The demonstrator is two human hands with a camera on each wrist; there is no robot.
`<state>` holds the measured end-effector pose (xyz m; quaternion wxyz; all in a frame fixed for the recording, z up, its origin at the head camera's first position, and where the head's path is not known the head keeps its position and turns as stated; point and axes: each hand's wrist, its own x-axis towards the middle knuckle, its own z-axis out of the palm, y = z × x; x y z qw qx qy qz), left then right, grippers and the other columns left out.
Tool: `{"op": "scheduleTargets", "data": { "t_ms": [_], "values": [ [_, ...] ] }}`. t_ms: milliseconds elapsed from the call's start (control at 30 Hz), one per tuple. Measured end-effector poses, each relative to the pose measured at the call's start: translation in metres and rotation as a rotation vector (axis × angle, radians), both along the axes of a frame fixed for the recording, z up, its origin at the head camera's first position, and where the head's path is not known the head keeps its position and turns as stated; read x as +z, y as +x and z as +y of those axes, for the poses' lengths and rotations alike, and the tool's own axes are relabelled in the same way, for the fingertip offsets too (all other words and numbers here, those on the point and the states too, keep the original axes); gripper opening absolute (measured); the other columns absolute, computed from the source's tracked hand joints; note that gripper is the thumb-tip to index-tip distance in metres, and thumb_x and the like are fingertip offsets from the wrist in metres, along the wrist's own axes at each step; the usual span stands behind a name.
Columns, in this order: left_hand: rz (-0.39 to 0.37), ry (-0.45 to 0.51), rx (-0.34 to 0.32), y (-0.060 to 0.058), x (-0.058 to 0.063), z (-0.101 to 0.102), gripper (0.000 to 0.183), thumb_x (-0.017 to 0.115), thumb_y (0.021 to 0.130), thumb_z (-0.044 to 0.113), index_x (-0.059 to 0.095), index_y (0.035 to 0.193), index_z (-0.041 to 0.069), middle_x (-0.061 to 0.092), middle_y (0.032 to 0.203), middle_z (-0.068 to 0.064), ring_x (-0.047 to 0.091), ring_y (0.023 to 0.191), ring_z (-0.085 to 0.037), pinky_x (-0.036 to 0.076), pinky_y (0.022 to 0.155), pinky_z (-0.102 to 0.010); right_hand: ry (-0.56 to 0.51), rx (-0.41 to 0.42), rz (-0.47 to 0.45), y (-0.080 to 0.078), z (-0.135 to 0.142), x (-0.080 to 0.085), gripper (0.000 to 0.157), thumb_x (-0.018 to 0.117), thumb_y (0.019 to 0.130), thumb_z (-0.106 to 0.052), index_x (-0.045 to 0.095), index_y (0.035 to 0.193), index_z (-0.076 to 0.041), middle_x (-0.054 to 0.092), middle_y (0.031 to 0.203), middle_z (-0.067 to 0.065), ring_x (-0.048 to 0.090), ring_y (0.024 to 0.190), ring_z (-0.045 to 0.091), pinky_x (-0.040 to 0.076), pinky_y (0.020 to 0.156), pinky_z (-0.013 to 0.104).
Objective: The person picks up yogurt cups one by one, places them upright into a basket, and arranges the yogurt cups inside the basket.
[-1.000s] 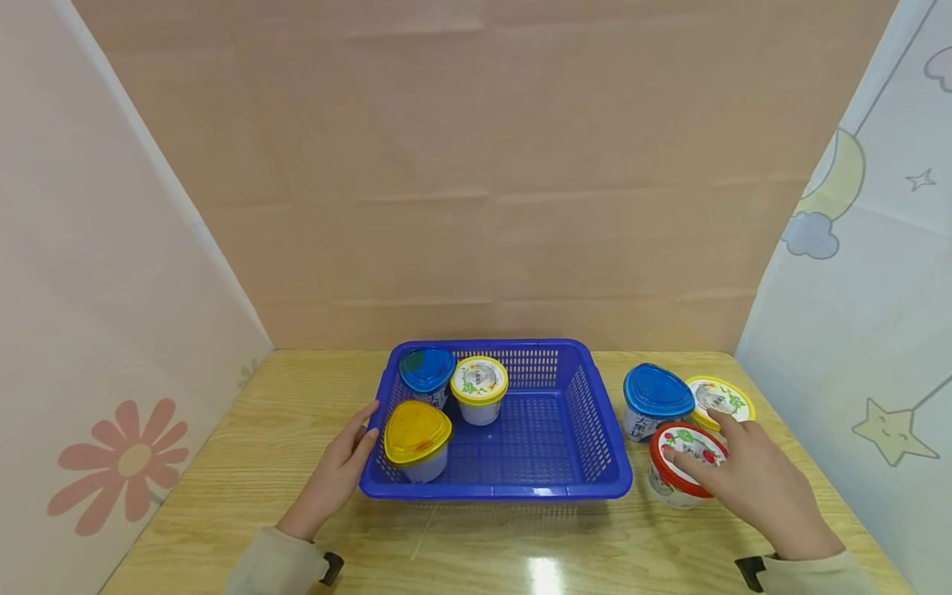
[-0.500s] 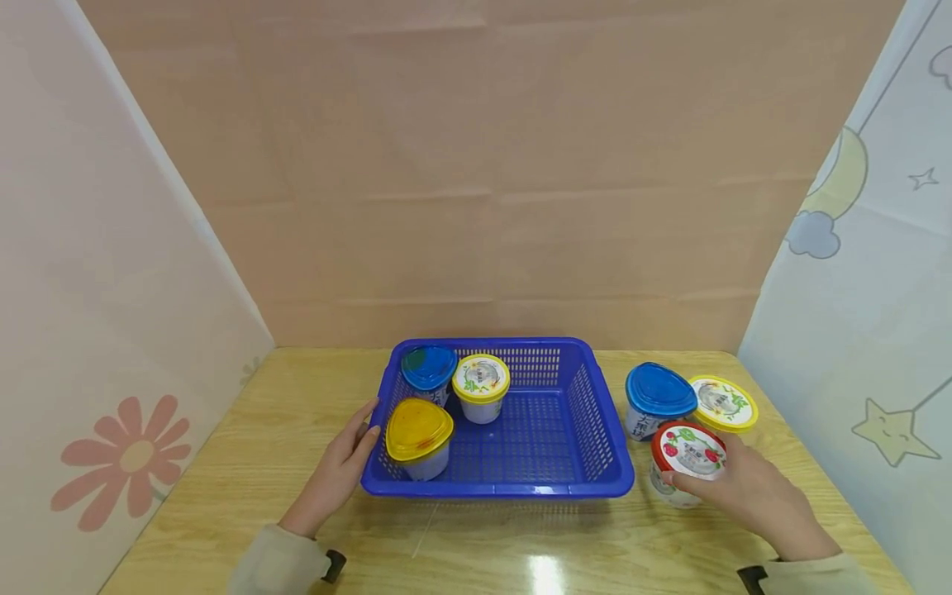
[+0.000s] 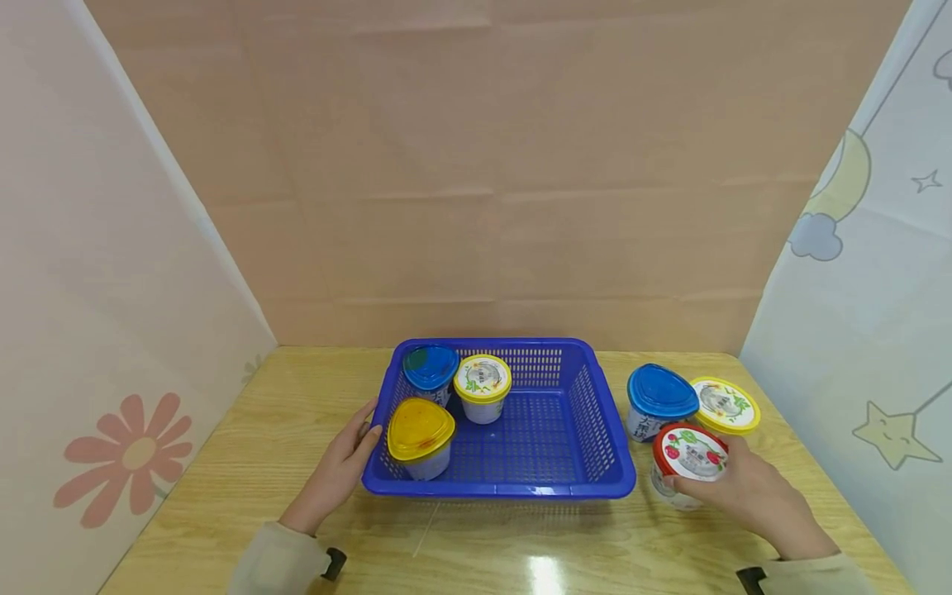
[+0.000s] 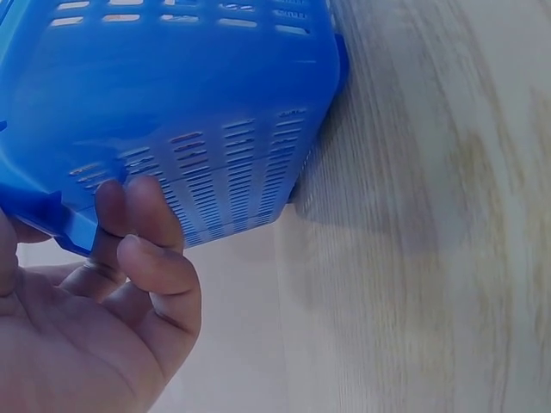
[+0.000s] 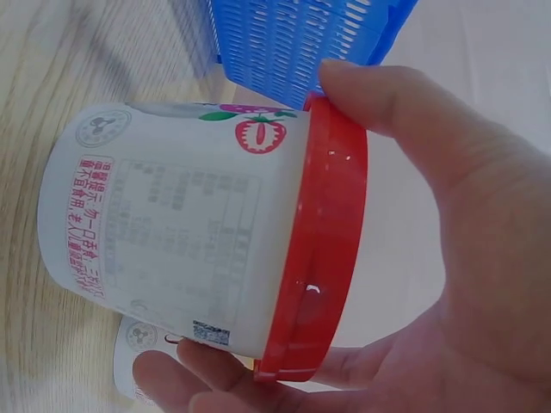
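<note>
We see the right hand (image 3: 759, 500) clamped on the red-lidded cup (image 5: 181, 215), just past three o'clock of the blue basket (image 3: 498, 491), whose nine-o'clock rim the left hand (image 3: 335, 475) seems to grip.

basket (image 3: 491, 489): blue | cup (image 5: 172, 232): white, berry-printed, red-lidded | rightmost tub (image 3: 723, 405): yellow-rimmed, seemingly floral

Fine print (image 5: 185, 245) on the red-lidded cup (image 5: 207, 228) is blurred, and both wrist views crop the basket (image 4: 198, 103).
</note>
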<state>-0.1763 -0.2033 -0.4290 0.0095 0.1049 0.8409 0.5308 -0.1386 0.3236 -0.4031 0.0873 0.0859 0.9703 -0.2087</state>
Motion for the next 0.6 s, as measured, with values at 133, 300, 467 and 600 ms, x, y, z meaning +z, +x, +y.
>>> {"op": "scheduleTargets", "data": {
  "t_ms": [133,300,467,600],
  "values": [
    [-0.004,-0.010,0.015,-0.001,-0.001,0.000,0.056,0.041,0.109,0.028,0.024,0.158,0.007,0.049,0.146,-0.026,0.052,0.131,-0.038,0.044,0.105,-0.053,-0.004,-0.004,-0.001,0.001,0.000,0.000,0.119,0.075,0.072,-0.070,0.028,0.131,0.022,0.054,0.115,0.042,0.060,0.091,0.042,0.053,0.068,0.052],
    [-0.010,-0.021,0.031,-0.001,-0.003,-0.001,0.056,0.042,0.109,0.027,0.024,0.158,0.007,0.056,0.138,-0.022,0.058,0.123,-0.033,0.048,0.102,-0.049,-0.016,0.006,0.022,0.002,0.001,0.004,0.120,0.074,0.075,-0.070,0.026,0.136,0.022,0.052,0.120,0.043,0.060,0.094,0.046,0.053,0.070,0.053],
    [-0.006,-0.025,0.033,-0.002,-0.002,-0.001,0.056,0.042,0.109,0.027,0.025,0.158,0.007,0.061,0.130,-0.017,0.061,0.116,-0.027,0.051,0.099,-0.044,-0.013,0.021,0.052,0.005,0.000,0.013,0.119,0.072,0.077,-0.070,0.026,0.140,0.019,0.051,0.123,0.043,0.059,0.099,0.051,0.052,0.071,0.055],
    [-0.005,-0.024,0.031,-0.002,-0.003,-0.001,0.056,0.042,0.109,0.027,0.025,0.158,0.007,0.060,0.133,-0.019,0.061,0.118,-0.028,0.050,0.100,-0.044,0.002,0.035,0.116,0.009,-0.001,0.022,0.117,0.071,0.078,-0.069,0.027,0.140,0.020,0.052,0.122,0.044,0.059,0.098,0.053,0.051,0.069,0.055]
  ]
}}
